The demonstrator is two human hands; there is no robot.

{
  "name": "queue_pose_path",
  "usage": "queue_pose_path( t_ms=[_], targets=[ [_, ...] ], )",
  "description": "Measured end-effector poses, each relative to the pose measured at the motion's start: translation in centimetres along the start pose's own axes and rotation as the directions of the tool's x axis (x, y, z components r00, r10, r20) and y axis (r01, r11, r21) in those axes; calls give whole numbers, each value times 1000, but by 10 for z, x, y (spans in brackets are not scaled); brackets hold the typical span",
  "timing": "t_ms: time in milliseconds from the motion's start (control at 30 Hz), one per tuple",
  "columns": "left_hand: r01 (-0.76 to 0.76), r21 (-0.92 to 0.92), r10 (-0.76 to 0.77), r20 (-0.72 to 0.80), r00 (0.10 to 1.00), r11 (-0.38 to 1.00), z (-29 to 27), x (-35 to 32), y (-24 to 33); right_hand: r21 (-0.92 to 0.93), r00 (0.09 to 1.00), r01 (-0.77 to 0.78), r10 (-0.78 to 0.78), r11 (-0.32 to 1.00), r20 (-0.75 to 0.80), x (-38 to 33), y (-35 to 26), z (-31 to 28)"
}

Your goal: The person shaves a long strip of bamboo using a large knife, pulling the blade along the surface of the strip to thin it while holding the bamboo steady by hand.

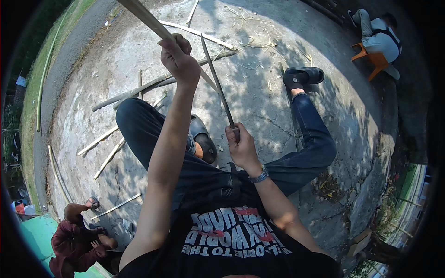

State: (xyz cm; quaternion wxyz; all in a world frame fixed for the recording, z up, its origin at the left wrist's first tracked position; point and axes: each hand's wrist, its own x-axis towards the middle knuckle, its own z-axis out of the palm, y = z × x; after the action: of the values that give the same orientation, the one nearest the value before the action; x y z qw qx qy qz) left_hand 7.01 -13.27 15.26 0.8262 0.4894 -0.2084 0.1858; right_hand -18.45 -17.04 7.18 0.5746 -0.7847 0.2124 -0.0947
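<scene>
My left hand (180, 60), raised ahead of me, is closed round a long bamboo strip (147, 19). The strip slants from the far left edge of view down past the hand, and its lower end comes close to the blade. In my right hand (242, 147), low in front of my lap, is the handle of a long, narrow dark-bladed knife (218, 82). Its blade points up and away, slightly left, and crosses in front of the strip's lower part. Whether blade and strip touch, I cannot tell.
Dark poles (134, 92) and pale split strips (109, 157) lie on the concrete (259, 106) beyond my legs. Thin shavings (262, 45) are scattered farther off. One person sits on an orange chair (374, 61) at far right; another person (76, 243) sits at lower left.
</scene>
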Motion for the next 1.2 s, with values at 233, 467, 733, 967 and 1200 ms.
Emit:
queue_pose_path(
  t_ms=[233, 467, 733, 967, 1200],
  targets=[
    [79, -75, -85, -83, 993, 994, -6, -4, -3, -109, 993, -100, 92, 989, -78, 24, 52, 9],
    [51, -34, -52, -23, 998, 998, -15, 9, 3, -30, 992, 6, -10, 1000, -125, 26, 96, 42],
    [73, -136, -79, -34, 996, 988, -30, 12, 6, 46, 987, 91, -84, 995, -134, 7, -1, 21],
    [-5, -19, 1, -196, 981, 1000, -39, 3, 6, -131, 993, -99, 91, 986, -68, 33, 102, 26],
    [-24, -38, 17, -178, 984, 999, -12, 4, 6, -66, 998, 1, -6, 998, -66, 13, 75, 37]
  ],
)
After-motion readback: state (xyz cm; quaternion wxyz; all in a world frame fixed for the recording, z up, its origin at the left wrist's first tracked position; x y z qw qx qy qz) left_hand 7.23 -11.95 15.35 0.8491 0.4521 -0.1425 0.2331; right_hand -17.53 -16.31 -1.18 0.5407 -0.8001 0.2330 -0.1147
